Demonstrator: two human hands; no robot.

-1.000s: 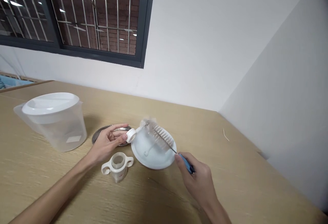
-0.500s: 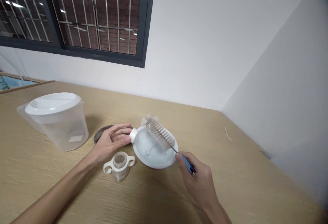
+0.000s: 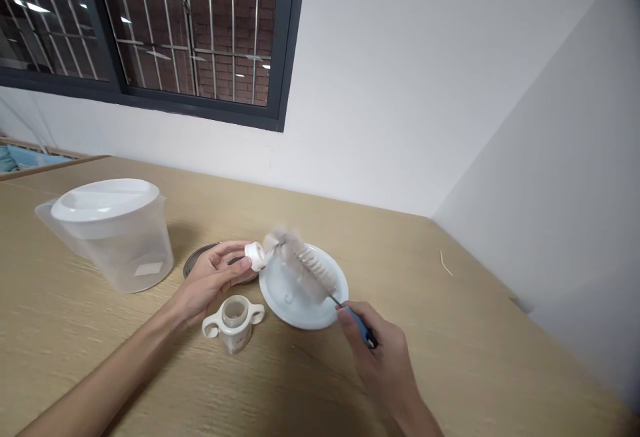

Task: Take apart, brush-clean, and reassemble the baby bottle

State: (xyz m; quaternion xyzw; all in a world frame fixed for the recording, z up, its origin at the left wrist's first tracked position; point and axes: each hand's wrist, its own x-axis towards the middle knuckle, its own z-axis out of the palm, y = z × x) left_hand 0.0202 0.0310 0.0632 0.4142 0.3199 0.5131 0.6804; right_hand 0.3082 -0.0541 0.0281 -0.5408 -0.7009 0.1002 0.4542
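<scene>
Pinched in the fingers of my left hand (image 3: 215, 277) is a small white bottle cap (image 3: 255, 257), its opening turned towards the brush. My right hand (image 3: 377, 350) grips the blue handle of a bottle brush (image 3: 307, 269). The blurred bristles extend over a white dish (image 3: 285, 303), and the brush tip is close to the cap; whether they touch I cannot tell. In front of my left hand stands a small two-handled baby bottle (image 3: 235, 323), upright with its mouth uncovered. Part of a metal plate (image 3: 193, 260) shows behind my left hand.
A translucent lidded pitcher (image 3: 120, 243) stands on the wooden table (image 3: 450, 357) at the left. A thin pale strip (image 3: 445, 263) lies on the right side. White walls and a barred window (image 3: 190, 43) rise behind the table.
My left hand has tilted the cap slightly up and turned it towards the brush. My right hand has moved the brush a little left, bringing its tip closer to the cap.
</scene>
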